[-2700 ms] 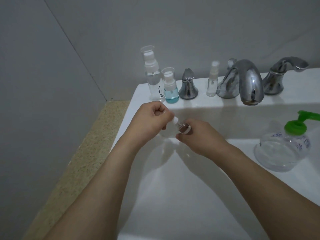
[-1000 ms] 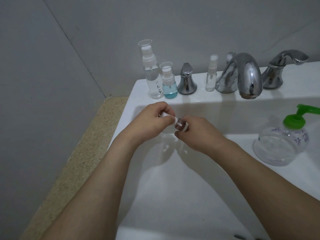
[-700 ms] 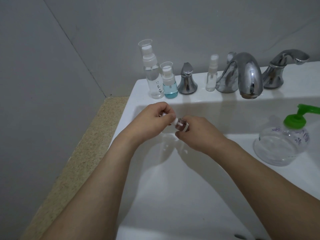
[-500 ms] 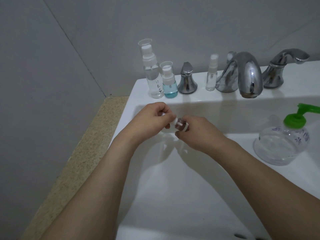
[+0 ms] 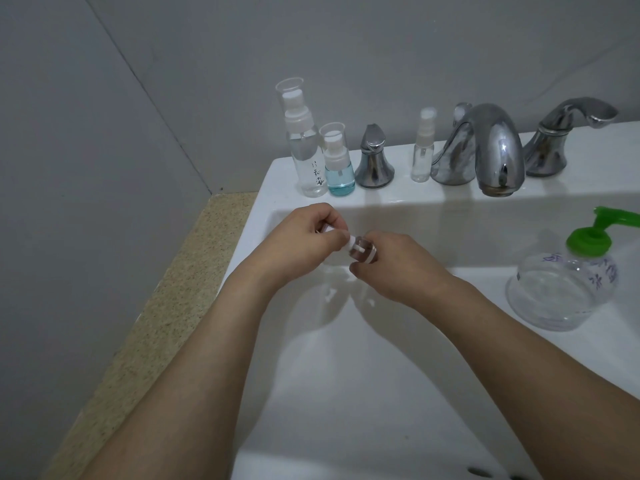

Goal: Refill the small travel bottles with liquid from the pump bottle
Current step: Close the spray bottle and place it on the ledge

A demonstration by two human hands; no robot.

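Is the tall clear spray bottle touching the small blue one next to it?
Cannot tell. In the head view the tall clear spray bottle and the small blue bottle overlap at their bases, with no gap visible.

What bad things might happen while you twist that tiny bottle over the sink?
The small bottle is pinched only at its ends, by the left hand on the white top and the right hand on the body. If the grip slips, it would likely drop into the sink. Once the top comes loose, whatever is inside might spill. A swinging right elbow may also knock the pump bottle nearby.
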